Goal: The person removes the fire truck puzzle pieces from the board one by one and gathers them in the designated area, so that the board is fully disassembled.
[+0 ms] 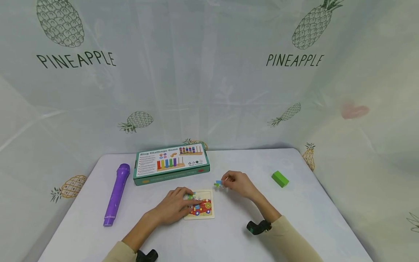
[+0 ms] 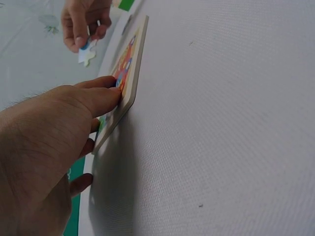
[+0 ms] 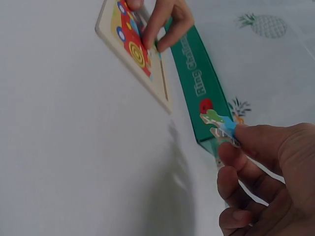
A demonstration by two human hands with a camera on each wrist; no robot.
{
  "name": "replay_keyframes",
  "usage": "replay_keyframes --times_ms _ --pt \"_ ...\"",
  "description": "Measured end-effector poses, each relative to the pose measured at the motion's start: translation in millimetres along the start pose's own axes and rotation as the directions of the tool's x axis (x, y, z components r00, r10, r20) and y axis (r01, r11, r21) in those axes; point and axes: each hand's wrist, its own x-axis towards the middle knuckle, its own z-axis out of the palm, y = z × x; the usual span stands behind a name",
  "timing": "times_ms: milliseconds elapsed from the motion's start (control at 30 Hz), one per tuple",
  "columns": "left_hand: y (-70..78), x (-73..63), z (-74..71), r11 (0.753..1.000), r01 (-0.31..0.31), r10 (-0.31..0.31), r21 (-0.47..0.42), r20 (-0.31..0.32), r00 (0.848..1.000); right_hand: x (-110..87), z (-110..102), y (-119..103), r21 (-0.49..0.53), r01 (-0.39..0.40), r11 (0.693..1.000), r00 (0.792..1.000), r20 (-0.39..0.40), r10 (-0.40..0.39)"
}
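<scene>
White table (image 1: 222, 238) under puzzle (image 1: 204, 208), pineapple-print backdrop (image 1: 196, 80)

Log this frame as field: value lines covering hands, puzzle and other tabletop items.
left hand: fingers resting on puzzle board
right hand: pinching puzzle piece
puzzle board: flat on white table, red vehicle picture
puzzle piece: partly blue and green, held apart from board
game box: green-edged, labelled "Ring Challenge Game", beyond board
purple stick: lying at table's left
green block: on table's right
</scene>
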Motion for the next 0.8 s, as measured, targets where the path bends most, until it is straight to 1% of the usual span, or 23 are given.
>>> replay_keyframes --times_ms 167,233,400,467,567,800 --pt "-1.3 0.6 1.0 1.000 -0.003 0.003 0.004 0.000 1.000 -4.0 -12 11 -0.018 -0.010 1.000 1.000 0.000 0.010" --pt "-2.1 0.3 1.5 1.000 -0.004 0.004 0.003 -0.001 1.000 -4.8 -15 15 -0.030 -0.027 0.999 1.000 0.005 0.027" --pt "-2.8 0.1 2.8 1.000 -0.008 0.008 -0.002 -0.005 1.000 -6.0 -22 24 -0.051 -0.099 0.994 0.995 0.021 0.101" --pt "-2.6 0.0 2.8 1.000 -0.010 0.010 -0.005 -0.008 1.000 -5.9 -23 28 -0.059 -0.113 0.992 0.993 0.024 0.114" --pt "-2.5 -0.3 3.1 1.000 -0.009 0.009 -0.005 -0.011 1.000 -6.0 -24 31 -0.069 -0.110 0.992 0.994 0.022 0.112" --pt "-2.0 -0.6 2.9 1.000 -0.006 0.006 -0.012 -0.011 1.000 -5.4 -24 36 -0.087 -0.075 0.993 0.997 0.027 0.078"
